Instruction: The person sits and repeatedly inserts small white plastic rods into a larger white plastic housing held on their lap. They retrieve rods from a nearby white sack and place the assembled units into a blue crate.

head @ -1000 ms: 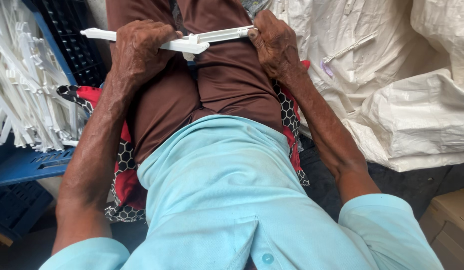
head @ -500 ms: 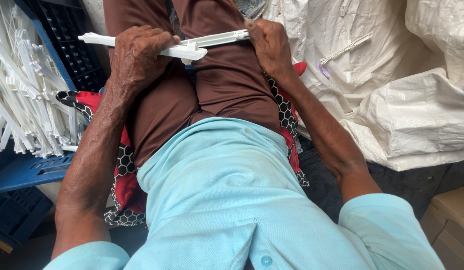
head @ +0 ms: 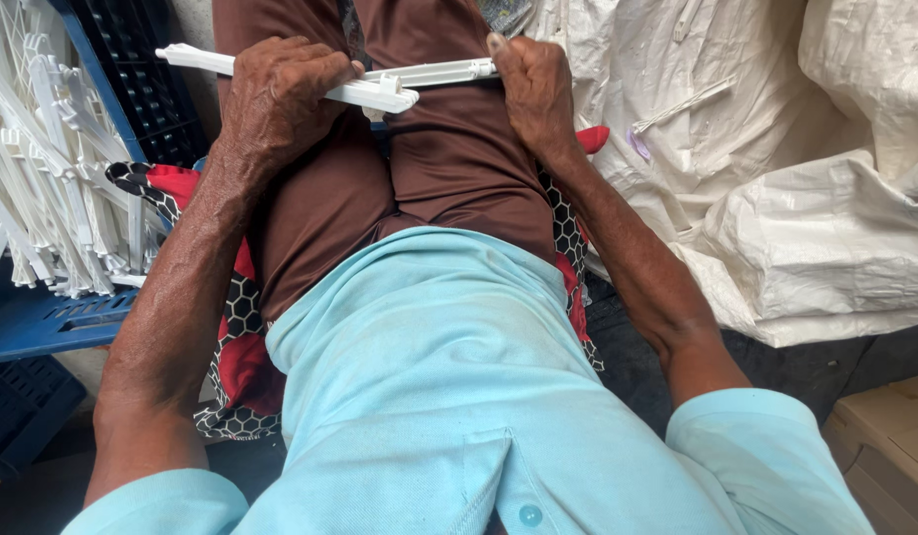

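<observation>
White woven sacks (head: 776,178) lie right of my grips as my left hand (head: 281,99) clamps one white plastic bar (head: 370,94) and my right hand (head: 533,89) pinches the other bar (head: 439,71), their ends now overlapping more closely than before, over my lap.

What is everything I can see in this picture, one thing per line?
White plastic bar pieces: two, white, held across the lap, ends overlapping.
Pile of white plastic parts: many, white, far left.
Blue plastic crates: blue, left, by the pile.
White woven sacks: several, white, right.
Red and black patterned cloth: one, under the legs.
Brown trousers: one, brown.
Light blue shirt: one.
Left hand: grips one piece.
Right hand: grips the other.
</observation>
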